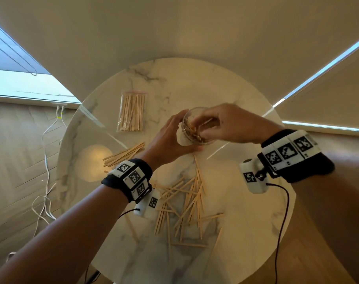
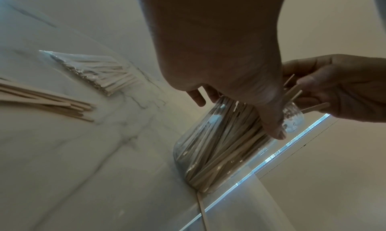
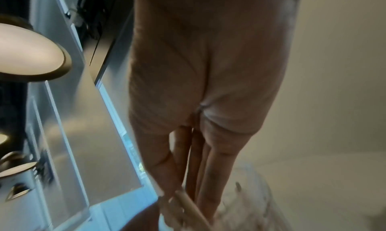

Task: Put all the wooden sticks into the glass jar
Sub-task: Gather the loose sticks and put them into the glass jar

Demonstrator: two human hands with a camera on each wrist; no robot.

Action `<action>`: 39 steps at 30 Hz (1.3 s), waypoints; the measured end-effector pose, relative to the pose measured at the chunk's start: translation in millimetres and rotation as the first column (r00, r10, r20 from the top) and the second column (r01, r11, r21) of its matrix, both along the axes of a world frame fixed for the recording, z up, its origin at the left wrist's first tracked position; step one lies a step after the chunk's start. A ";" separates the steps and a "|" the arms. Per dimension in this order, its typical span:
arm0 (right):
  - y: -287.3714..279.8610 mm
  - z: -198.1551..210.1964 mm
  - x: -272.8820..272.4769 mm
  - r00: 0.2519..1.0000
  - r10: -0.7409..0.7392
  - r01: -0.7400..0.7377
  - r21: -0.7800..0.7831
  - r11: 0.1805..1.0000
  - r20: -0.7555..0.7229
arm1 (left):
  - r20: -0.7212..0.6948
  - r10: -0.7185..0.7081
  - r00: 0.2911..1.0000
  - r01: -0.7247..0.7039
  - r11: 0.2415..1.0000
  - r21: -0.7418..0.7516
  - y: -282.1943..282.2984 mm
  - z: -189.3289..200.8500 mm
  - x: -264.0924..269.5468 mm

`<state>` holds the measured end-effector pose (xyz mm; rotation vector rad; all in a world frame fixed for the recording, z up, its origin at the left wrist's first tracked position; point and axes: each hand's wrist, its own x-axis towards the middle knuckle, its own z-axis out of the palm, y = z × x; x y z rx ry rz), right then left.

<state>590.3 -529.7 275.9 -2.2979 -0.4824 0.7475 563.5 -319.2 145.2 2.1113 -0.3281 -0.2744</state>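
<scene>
The glass jar (image 1: 197, 131) stands on the round marble table (image 1: 248, 222), packed with wooden sticks (image 2: 217, 145). My left hand (image 1: 175, 136) curls round the jar's left side, its thumb (image 2: 271, 119) on the glass. My right hand (image 1: 210, 125) is over the jar's mouth and pinches a few sticks (image 2: 293, 92) with their ends at the opening. The right wrist view is blurred; its fingers (image 3: 211, 168) point down beside a stick (image 3: 192, 206). Several loose sticks (image 1: 184, 206) lie scattered near me. A smaller bundle (image 1: 125, 154) lies to the left.
A clear zip bag of sticks (image 1: 132, 112) lies at the table's far left. Wrist camera cables (image 1: 281, 222) hang over the near table edge. White cords (image 1: 46, 160) trail on the wooden floor at left. Curtains hang behind the table.
</scene>
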 end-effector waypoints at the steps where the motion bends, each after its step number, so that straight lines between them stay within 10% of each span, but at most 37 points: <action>1: 1.9 -3.8 -2.6 0.998 0.056 -0.057 -0.024 0.998 -0.033 | 0.005 -0.003 1.000 0.003 1.000 -0.004 -0.1 0.9 -0.1; 12: 18.9 -29.3 12.7 0.964 -0.131 0.141 -0.029 0.990 0.230 | 0.011 0.014 1.000 -0.014 0.999 -0.047 -2.0 -3.8 0.3; 17: 35.4 -30.9 6.8 0.979 0.035 -0.005 -0.147 0.989 0.201 | 0.016 0.003 1.000 -0.002 0.996 -0.085 0.8 -3.0 -0.6; 29: 25.2 -15.6 15.6 0.976 -0.115 0.167 -0.296 0.941 0.185 | 0.022 0.005 1.000 -0.003 0.995 -0.100 -0.8 -1.7 0.1; 39: 18.6 -23.5 -0.3 0.963 -0.103 0.112 -0.024 0.993 0.248 | 0.043 -0.002 0.999 0.007 0.994 -0.108 0.2 -2.9 1.1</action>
